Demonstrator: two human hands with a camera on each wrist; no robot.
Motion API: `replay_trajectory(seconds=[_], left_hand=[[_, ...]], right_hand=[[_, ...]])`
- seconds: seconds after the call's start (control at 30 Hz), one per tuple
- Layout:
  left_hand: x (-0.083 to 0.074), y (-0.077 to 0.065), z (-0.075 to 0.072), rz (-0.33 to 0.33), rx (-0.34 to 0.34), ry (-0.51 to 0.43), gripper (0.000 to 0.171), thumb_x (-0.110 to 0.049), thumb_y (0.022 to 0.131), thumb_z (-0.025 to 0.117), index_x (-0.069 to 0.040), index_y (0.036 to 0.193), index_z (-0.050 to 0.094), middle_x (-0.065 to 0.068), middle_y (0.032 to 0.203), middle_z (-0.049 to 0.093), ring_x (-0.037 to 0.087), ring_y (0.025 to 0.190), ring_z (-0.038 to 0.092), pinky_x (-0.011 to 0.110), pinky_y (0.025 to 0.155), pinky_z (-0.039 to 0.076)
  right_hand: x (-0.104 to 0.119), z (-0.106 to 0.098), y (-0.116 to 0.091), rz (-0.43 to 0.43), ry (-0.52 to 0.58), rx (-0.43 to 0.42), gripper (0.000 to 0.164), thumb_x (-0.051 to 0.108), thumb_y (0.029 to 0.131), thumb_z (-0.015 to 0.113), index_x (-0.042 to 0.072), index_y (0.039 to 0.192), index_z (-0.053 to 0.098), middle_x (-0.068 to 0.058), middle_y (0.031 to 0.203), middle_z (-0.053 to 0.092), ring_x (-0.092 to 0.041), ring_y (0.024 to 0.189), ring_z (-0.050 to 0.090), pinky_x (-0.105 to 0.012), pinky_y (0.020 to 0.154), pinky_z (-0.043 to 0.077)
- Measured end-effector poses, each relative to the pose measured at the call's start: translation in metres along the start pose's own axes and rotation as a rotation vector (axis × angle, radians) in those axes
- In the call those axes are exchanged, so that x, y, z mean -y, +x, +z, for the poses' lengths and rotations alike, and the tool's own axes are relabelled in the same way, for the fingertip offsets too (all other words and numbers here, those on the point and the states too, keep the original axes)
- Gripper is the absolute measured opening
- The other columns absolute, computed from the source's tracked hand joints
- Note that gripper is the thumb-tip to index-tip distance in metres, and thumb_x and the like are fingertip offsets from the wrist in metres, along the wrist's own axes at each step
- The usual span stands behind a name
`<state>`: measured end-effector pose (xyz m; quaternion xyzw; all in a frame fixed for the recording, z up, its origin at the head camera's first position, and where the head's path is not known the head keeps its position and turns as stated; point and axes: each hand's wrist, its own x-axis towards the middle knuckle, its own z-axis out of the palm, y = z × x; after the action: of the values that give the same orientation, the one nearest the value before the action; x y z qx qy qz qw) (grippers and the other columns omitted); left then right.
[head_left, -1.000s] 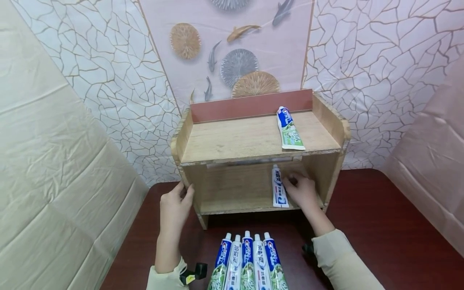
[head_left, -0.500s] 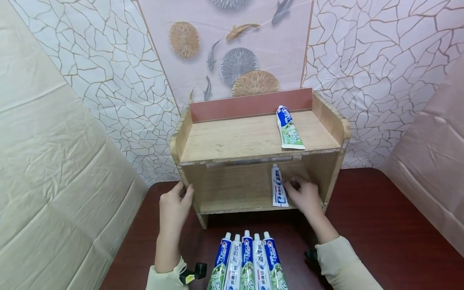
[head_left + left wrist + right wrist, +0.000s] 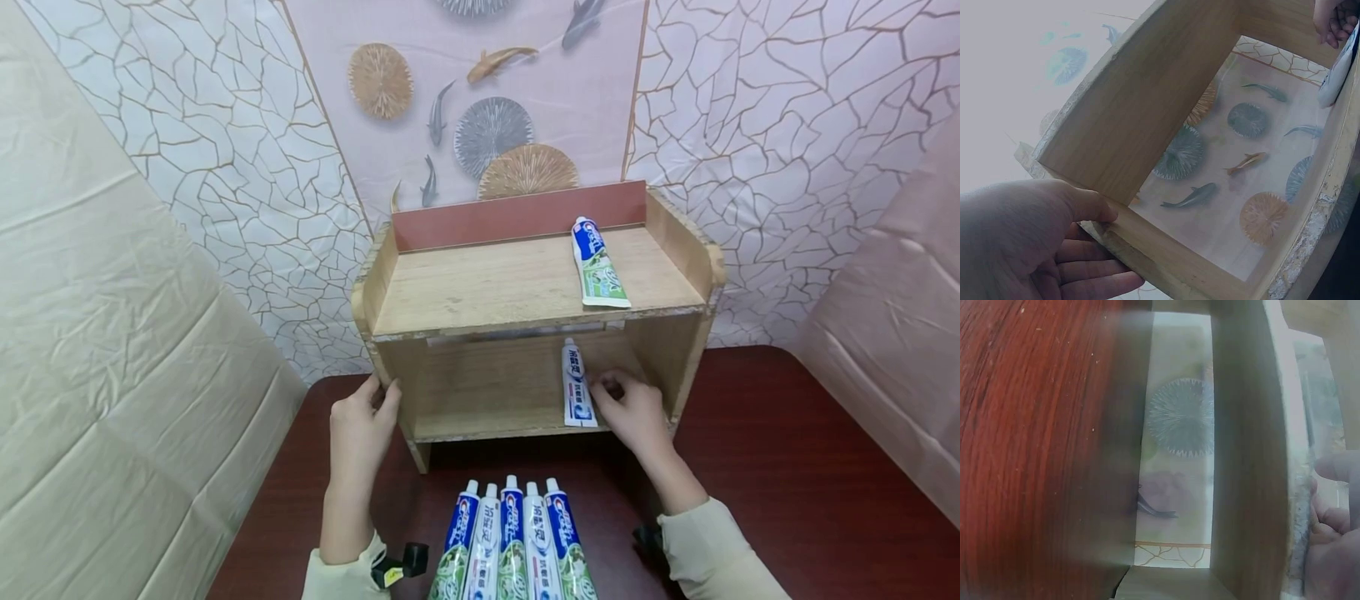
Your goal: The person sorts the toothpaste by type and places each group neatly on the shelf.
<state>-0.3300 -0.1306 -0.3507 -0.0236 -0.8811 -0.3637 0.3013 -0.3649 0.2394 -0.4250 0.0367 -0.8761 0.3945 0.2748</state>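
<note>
My left hand [image 3: 363, 425] holds the left side panel of a two-tier wooden shelf [image 3: 480, 287]. In the left wrist view its thumb [image 3: 1094, 206] lies on the panel's inner side and the other fingers sit outside. On the lower tier lies a white toothpaste tube [image 3: 577, 387], cap to the back. Just right of that tube is my right hand [image 3: 633, 408], fingers loosely curled with nothing seen in them; whether the thumb touches the tube I cannot tell. A blue-and-green toothpaste tube [image 3: 600, 265] lies on the upper tier, towards the right.
Several toothpaste tubes [image 3: 512, 533], blue-green and white by turns, lie side by side in front of the shelf on the dark red table [image 3: 772, 450]. A reddish strip [image 3: 517, 217] lines the upper tier's back. Patterned cloth [image 3: 247, 167] hangs behind.
My right hand has shifted slightly right and down, a little away from the white toothpaste tube, which stays in place. The left hand keeps its hold on the shelf.
</note>
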Motion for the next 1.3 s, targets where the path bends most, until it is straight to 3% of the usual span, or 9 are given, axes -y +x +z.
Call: replay_trajectory(seconds=[0.17, 0.47, 0.67, 0.8, 0.97, 1.07, 1.17, 1.3], left_hand=[[0.000, 0.001, 0.001, 0.011, -0.002, 0.001, 0.026, -0.030, 0.098, 0.065, -0.009, 0.106, 0.077, 0.010, 0.092, 0.077, 0.026, 0.088, 0.075, 0.047, 0.076, 0.057], [0.001, 0.002, 0.002, 0.026, -0.014, -0.005, 0.024, -0.029, 0.098, 0.065, -0.009, 0.105, 0.077, 0.009, 0.091, 0.077, 0.025, 0.087, 0.075, 0.047, 0.075, 0.057], [0.000, 0.002, 0.002, 0.039, -0.024, -0.006, 0.022, -0.028, 0.097, 0.066, -0.010, 0.099, 0.077, 0.007, 0.089, 0.077, 0.024, 0.084, 0.075, 0.046, 0.074, 0.057], [0.001, 0.002, 0.002, 0.028, -0.018, 0.000, 0.023, -0.030, 0.098, 0.065, -0.010, 0.099, 0.077, 0.006, 0.089, 0.077, 0.023, 0.085, 0.075, 0.046, 0.074, 0.057], [0.001, 0.001, 0.002, 0.019, -0.010, 0.000, 0.024, -0.030, 0.098, 0.065, -0.009, 0.102, 0.077, 0.007, 0.090, 0.077, 0.024, 0.086, 0.075, 0.046, 0.075, 0.057], [0.001, 0.001, 0.002, 0.027, -0.013, 0.000, 0.024, -0.030, 0.098, 0.065, -0.010, 0.101, 0.077, 0.007, 0.090, 0.077, 0.023, 0.085, 0.075, 0.045, 0.073, 0.058], [0.001, 0.001, 0.002, 0.039, -0.023, 0.003, 0.023, -0.029, 0.098, 0.064, -0.010, 0.100, 0.077, 0.007, 0.089, 0.077, 0.023, 0.083, 0.075, 0.045, 0.072, 0.057], [0.001, 0.000, 0.001, 0.037, -0.028, 0.005, 0.021, -0.028, 0.098, 0.065, -0.010, 0.098, 0.076, 0.007, 0.088, 0.077, 0.023, 0.083, 0.075, 0.045, 0.072, 0.057]], right_hand=[[0.000, -0.010, 0.000, -0.005, 0.007, 0.071, 0.025, 0.029, 0.097, 0.065, 0.005, 0.099, 0.074, -0.009, 0.090, 0.071, -0.019, 0.073, 0.057, -0.035, 0.067, 0.047], [0.009, -0.031, -0.004, -0.033, 0.017, 0.195, 0.031, 0.032, 0.099, 0.063, 0.004, 0.100, 0.074, -0.006, 0.088, 0.071, -0.018, 0.070, 0.054, -0.031, 0.061, 0.046], [0.018, -0.043, -0.015, -0.069, 0.072, 0.297, 0.024, 0.031, 0.100, 0.063, 0.013, 0.086, 0.072, 0.002, 0.070, 0.064, -0.016, 0.059, 0.055, -0.029, 0.053, 0.046], [0.025, -0.051, -0.022, -0.159, 0.183, 0.503, 0.020, 0.023, 0.102, 0.062, 0.017, 0.084, 0.069, 0.005, 0.068, 0.063, -0.019, 0.060, 0.061, -0.029, 0.052, 0.050], [0.031, -0.058, -0.029, -0.309, 0.349, 0.910, 0.014, 0.017, 0.103, 0.059, 0.017, 0.096, 0.070, 0.003, 0.076, 0.068, -0.020, 0.066, 0.067, -0.033, 0.058, 0.056], [0.032, -0.057, -0.033, -0.327, 0.376, 1.105, 0.015, 0.019, 0.104, 0.058, 0.020, 0.097, 0.070, 0.002, 0.079, 0.071, -0.015, 0.069, 0.069, -0.033, 0.062, 0.058], [0.033, -0.053, -0.037, -0.299, 0.348, 1.212, 0.016, 0.021, 0.103, 0.059, 0.020, 0.093, 0.071, 0.001, 0.078, 0.072, -0.012, 0.069, 0.069, -0.032, 0.061, 0.058], [0.034, -0.047, -0.042, -0.209, 0.301, 1.277, 0.019, 0.022, 0.100, 0.062, 0.015, 0.086, 0.072, 0.001, 0.074, 0.072, -0.014, 0.066, 0.069, -0.034, 0.060, 0.058]])
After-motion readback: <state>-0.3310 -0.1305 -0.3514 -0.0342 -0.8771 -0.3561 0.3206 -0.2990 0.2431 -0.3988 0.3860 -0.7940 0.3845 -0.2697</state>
